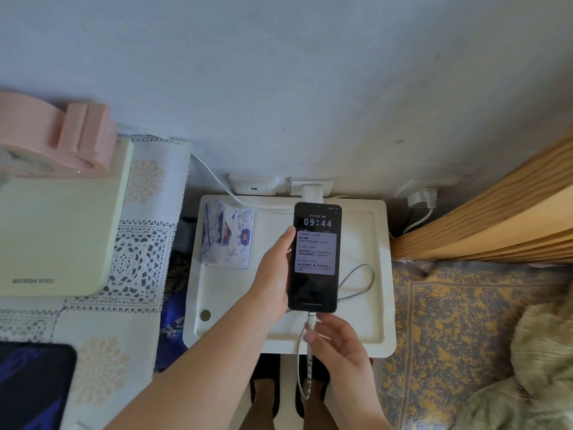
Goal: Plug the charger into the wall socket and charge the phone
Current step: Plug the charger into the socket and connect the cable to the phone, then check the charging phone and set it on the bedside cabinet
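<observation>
Phone (pixel 314 259): lit, showing 09:44, held above white table (pixel 379 305) by left hand (pixel 274 276), fingers gripping its left edge. Cable (pixel 302 364): plug seated in phone's bottom port, pinched there by right hand (pixel 339 346). Charger (pixel 312 192): beyond the phone, in wall socket (pixel 327 185), partly hidden. Tissue pack (pixel 228 234): left of phone. Lace cloth (pixel 136 249): farther left. Notification text illegible.

Soft even daylight, wide-angle edge distortion.
</observation>
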The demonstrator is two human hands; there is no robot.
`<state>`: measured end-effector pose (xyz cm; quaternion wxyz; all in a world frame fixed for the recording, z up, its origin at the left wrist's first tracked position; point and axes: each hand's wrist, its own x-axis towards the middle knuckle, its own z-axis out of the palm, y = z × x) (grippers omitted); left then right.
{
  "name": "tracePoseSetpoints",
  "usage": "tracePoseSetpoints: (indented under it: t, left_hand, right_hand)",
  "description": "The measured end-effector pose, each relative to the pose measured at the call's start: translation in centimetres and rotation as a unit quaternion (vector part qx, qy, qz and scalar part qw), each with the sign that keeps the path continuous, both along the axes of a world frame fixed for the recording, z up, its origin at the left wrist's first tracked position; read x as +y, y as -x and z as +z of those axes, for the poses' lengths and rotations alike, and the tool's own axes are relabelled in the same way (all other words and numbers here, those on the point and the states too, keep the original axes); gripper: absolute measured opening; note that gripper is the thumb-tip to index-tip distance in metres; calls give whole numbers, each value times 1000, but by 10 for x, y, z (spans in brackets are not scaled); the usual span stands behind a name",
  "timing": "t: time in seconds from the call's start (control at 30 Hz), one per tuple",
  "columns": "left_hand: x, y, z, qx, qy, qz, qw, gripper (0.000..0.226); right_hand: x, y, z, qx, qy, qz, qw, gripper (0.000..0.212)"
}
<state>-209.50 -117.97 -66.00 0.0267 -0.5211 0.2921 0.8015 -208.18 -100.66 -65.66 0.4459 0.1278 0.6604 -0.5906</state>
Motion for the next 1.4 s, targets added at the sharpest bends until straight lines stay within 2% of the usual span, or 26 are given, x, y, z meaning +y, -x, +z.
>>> tracePoseSetpoints:
  t: [0.23, 0.33, 0.5, 0.83, 1.03, 1.23, 1.4]
  left_hand:
    - [18, 10, 3, -13, -13, -1, 1000, 50]
    - [29, 16, 6, -7, -2, -6, 1000, 48]
    - [46, 27, 7, -26, 14, -25, 999, 46]
    - [64, 27, -2, -42, 1, -74, 996, 47]
    - [65, 21, -2, -16, 5, -113, 994, 48]
    - [65, 8, -3, -17, 36, -128, 991, 44]
    - [71, -5, 2, -9, 33, -115, 993, 38]
  right_hand:
    - [4, 24, 9, 164, -33, 55, 984, 65]
    - [3, 25, 9, 244, -78, 103, 961, 80]
    - [0, 24, 3, 334, -183, 125, 916, 98]
    - [9, 20, -8, 351, -270, 134, 886, 101]
    - [18, 18, -4, 368, -262, 111, 885, 91]
    - [31, 18, 0, 416, -252, 112, 866, 92]
    - [36, 22, 6, 408, -237, 103, 876, 90]
